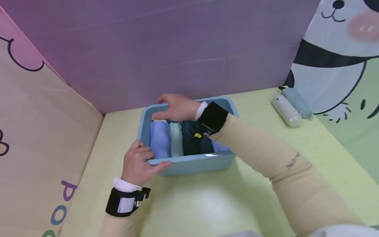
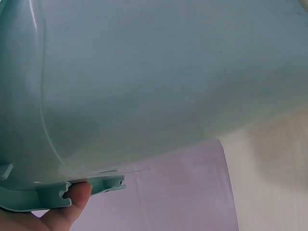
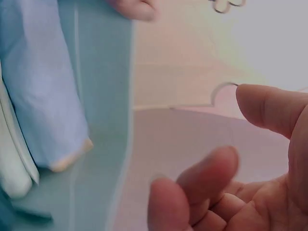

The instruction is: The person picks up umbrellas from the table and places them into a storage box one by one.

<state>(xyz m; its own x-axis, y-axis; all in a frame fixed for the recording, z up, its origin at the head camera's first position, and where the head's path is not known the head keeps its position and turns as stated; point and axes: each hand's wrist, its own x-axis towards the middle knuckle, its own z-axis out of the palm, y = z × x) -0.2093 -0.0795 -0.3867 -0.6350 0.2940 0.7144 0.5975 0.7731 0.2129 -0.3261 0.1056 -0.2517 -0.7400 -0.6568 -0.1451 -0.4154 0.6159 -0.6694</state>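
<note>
A light blue plastic bin (image 1: 192, 164) stands on the yellow-green surface. It holds rolled cloths side by side: a lavender-blue roll (image 1: 160, 140), a pale mint roll (image 1: 176, 140) and dark navy rolls (image 1: 190, 140). My left hand (image 1: 152, 159) grips the bin's near left corner, fingers over the rim and thumb along the front wall. In the left wrist view the bin wall (image 2: 154, 86) fills the frame, with my thumb tip at its rim. My right hand (image 1: 165, 108) hovers over the bin's far left corner, above the lavender roll (image 3: 43, 96). Its fingers (image 3: 211, 178) are loosely curled and hold nothing.
Two more rolled cloths, one white (image 1: 286, 111) and one grey-green (image 1: 297, 102), lie at the back right by the panda wall. A purple padded wall stands close behind the bin and a peach padded wall at the left. Bare surface lies in front of the bin.
</note>
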